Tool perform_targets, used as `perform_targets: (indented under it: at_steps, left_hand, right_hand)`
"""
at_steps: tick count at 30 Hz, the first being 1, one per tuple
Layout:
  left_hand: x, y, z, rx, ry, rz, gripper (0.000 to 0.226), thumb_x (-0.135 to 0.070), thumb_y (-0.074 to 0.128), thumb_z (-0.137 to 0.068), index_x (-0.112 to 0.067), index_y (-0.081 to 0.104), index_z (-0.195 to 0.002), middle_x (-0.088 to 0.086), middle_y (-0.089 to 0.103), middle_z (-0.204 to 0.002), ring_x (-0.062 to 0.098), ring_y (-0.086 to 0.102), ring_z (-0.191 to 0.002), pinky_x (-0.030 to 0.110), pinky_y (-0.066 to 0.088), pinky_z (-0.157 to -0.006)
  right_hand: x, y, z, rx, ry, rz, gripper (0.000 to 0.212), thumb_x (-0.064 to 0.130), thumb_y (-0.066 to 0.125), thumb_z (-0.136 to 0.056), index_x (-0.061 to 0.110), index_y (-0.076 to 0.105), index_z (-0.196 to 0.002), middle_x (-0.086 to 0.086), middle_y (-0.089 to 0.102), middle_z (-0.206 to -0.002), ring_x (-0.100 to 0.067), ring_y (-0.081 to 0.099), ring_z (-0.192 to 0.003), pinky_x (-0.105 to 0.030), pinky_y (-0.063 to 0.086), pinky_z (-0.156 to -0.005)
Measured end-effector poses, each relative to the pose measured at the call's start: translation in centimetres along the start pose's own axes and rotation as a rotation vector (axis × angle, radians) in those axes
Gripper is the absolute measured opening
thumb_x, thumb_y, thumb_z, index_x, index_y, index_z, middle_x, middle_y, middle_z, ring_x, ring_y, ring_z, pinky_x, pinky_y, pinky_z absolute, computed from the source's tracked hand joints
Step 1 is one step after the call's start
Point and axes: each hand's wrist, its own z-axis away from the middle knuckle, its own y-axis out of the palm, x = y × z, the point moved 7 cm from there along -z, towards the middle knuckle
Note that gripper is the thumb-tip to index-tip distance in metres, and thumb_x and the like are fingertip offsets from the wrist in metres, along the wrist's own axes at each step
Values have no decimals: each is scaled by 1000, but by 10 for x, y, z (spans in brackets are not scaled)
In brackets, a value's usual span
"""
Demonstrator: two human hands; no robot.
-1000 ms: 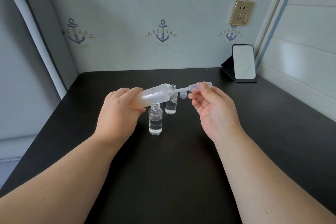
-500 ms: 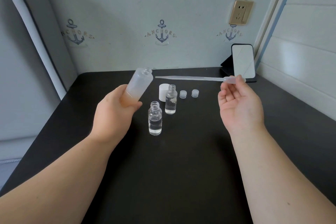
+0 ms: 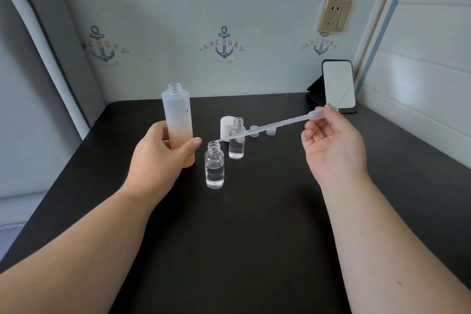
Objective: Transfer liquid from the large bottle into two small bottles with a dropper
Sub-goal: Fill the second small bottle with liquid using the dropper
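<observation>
Right hand (image 3: 331, 145) pinches dropper (image 3: 275, 125) bulb, left hand (image 3: 158, 153) grips large bottle (image 3: 178, 120) upright; steady tip squarely over the near small bottle (image 3: 214, 164) beside the left thumb before squeezing

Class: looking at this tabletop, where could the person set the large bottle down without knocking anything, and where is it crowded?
Bare table lies in front of the near small bottle, between the forearms, and left of the large bottle. Crowded: the middle, where the far small bottle, white cap and small caps cluster.

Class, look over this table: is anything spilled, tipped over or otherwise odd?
Nothing stands out. Both small bottles stand upright, no spill shows on the table, and the large bottle is held upright in the left hand.
</observation>
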Motion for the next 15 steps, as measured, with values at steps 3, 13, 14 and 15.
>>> perform_targets:
  at_steps: [3, 13, 14, 15]
  left_hand:
    - [-5, -10, 5, -81, 14, 139, 46, -48, 69, -80, -37, 53, -122, -21, 62, -108, -8, 60, -96, 18, 47, -74]
    - [-32, 5, 28, 124, 251, 23, 19, -41, 73, -84, -32, 72, -100, -21, 68, -80, 10, 58, -65, 11, 45, -63]
    - [-32, 12, 28, 202, 254, -40, 23, -45, 76, -85, -31, 72, -104, -24, 68, -81, 9, 57, -64, 12, 44, -62]
    - [-31, 18, 29, 266, 252, -99, 26, -48, 76, -84, -33, 71, -105, -26, 67, -81, 8, 56, -64, 13, 44, -62]
  right_hand:
    - [0, 0, 0, -1, 2, 11, 28, 18, 67, -96, 11, 73, -69, -2, 69, -76, -13, 61, -62, -21, 49, -61]
    - [1, 1, -2, 33, -11, 57, 27, 17, 65, -95, 10, 73, -70, -2, 70, -80, -13, 62, -65, -22, 51, -63]
    - [2, 1, -2, 39, -13, 61, 27, 17, 65, -95, 11, 73, -69, -1, 70, -80, -13, 62, -65, -22, 50, -64]
    - [2, 1, -2, 41, -16, 60, 27, 16, 65, -95, 11, 73, -69, -2, 70, -80, -14, 62, -65, -22, 50, -64]
